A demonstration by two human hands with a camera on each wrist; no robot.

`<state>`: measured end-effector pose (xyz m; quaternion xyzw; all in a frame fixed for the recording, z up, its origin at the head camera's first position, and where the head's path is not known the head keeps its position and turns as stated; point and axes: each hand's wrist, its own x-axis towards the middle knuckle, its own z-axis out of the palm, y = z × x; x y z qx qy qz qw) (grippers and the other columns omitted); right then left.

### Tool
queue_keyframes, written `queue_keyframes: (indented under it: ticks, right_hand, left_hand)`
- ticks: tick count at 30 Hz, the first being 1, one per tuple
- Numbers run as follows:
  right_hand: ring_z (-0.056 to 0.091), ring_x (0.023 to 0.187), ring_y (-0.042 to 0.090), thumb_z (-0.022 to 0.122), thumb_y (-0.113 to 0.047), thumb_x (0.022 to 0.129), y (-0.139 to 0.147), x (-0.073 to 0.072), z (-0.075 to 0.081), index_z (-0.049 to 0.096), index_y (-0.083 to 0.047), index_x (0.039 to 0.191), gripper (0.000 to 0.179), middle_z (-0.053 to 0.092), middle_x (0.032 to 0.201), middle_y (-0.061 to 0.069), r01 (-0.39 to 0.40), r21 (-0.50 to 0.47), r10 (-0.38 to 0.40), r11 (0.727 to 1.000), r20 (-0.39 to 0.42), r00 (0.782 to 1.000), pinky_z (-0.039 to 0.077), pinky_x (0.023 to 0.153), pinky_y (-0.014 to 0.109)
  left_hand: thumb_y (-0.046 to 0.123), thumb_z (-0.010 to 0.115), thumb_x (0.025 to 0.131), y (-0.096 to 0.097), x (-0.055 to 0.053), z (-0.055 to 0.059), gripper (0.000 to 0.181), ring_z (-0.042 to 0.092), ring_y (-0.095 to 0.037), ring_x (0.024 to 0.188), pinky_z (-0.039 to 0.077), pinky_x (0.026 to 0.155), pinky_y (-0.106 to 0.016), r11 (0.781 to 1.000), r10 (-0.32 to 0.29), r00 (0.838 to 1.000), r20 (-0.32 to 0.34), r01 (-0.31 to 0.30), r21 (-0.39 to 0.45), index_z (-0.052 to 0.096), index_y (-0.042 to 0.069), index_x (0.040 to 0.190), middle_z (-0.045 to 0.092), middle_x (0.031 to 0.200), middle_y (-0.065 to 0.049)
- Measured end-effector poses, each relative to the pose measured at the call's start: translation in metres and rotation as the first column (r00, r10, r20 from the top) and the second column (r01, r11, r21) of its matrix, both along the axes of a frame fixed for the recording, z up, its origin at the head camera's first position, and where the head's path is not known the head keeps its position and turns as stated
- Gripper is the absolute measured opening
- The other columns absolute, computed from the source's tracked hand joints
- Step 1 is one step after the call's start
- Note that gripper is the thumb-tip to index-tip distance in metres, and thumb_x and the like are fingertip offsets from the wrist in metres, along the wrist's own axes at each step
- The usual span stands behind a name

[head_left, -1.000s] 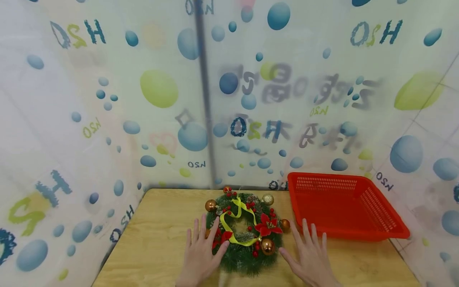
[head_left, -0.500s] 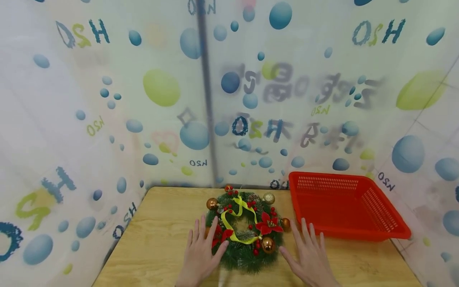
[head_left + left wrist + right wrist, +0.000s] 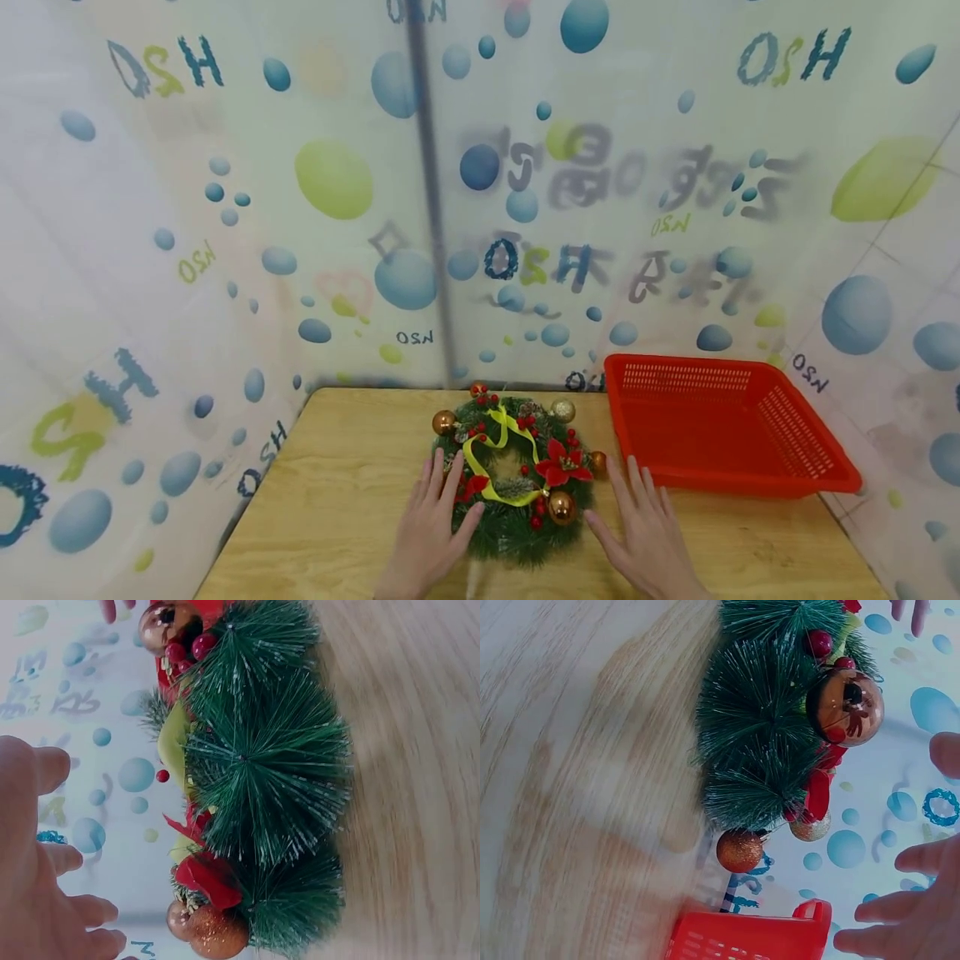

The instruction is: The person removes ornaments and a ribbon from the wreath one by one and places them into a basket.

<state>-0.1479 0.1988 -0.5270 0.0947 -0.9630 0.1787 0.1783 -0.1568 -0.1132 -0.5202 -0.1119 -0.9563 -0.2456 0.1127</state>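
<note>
A green Christmas wreath (image 3: 517, 537) lies on the wooden table, trimmed with red poinsettias, red berries, copper and gold baubles and a yellow ribbon (image 3: 510, 500). My left hand (image 3: 431, 529) is held palm down at the wreath's left side, fingers spread and overlapping its edge in the head view. On the other side my right hand (image 3: 645, 529) hovers with straight fingers, its tips near an orange bauble (image 3: 597, 462). Both wrist views show the fingers above the tabletop, holding nothing. The left wrist view shows the wreath's bristly near side (image 3: 255, 757) and a glittery copper bauble (image 3: 217, 930).
A red plastic basket (image 3: 720, 483) with perforated walls stands at the back right of the table (image 3: 337, 475), just beyond my right hand. Behind the table hangs a white curtain (image 3: 510, 333) printed with blue and green drops, closing in the sides too.
The left hand has shifted slightly right, further over the wreath's edge. My right hand stays almost where it was. Wreath and basket keep their places; the head view has tilted slightly.
</note>
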Motion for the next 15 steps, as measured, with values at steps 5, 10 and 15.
queue_keyframes:
  ticks: [5, 10, 15]
  right_hand:
    - [0.040, 0.138, 0.058, 0.065, -0.047, 0.096, -0.001, -0.002, -0.002, 0.032, -0.008, 0.159, 0.081, 0.035, 0.157, 0.034, -0.019, -0.016, 0.019, 1.000, -0.025, 1.000, 0.035, 0.104, 0.077]
    - [0.039, 0.139, 0.058, 0.063, -0.048, 0.097, -0.002, -0.003, -0.006, 0.029, -0.008, 0.161, 0.083, 0.033, 0.157, 0.034, -0.037, -0.033, 0.036, 0.999, -0.022, 0.999, 0.036, 0.104, 0.076]
    - [0.039, 0.139, 0.058, 0.064, -0.047, 0.097, -0.005, -0.004, -0.006, 0.031, -0.007, 0.160, 0.082, 0.032, 0.157, 0.035, -0.051, -0.051, 0.050, 0.997, -0.015, 0.999, 0.038, 0.102, 0.077]
  left_hand:
    - [0.046, 0.057, 0.102, 0.006, 0.000, -0.003, 0.073, 0.028, -0.045, 0.151, 0.033, 0.117, -0.061, 1.000, -0.016, 0.999, -0.030, 0.016, 0.000, 0.032, 0.009, 0.160, 0.027, 0.165, -0.023]
    - [0.044, 0.057, 0.102, 0.011, 0.001, -0.006, 0.075, 0.030, -0.046, 0.150, 0.035, 0.116, -0.060, 0.999, -0.040, 0.999, -0.029, 0.041, 0.012, 0.032, 0.002, 0.158, 0.028, 0.164, -0.024]
    - [0.042, 0.058, 0.102, 0.017, 0.002, -0.007, 0.075, 0.030, -0.047, 0.149, 0.036, 0.115, -0.061, 0.997, -0.071, 0.997, -0.015, 0.071, 0.037, 0.032, 0.000, 0.158, 0.028, 0.163, -0.026]
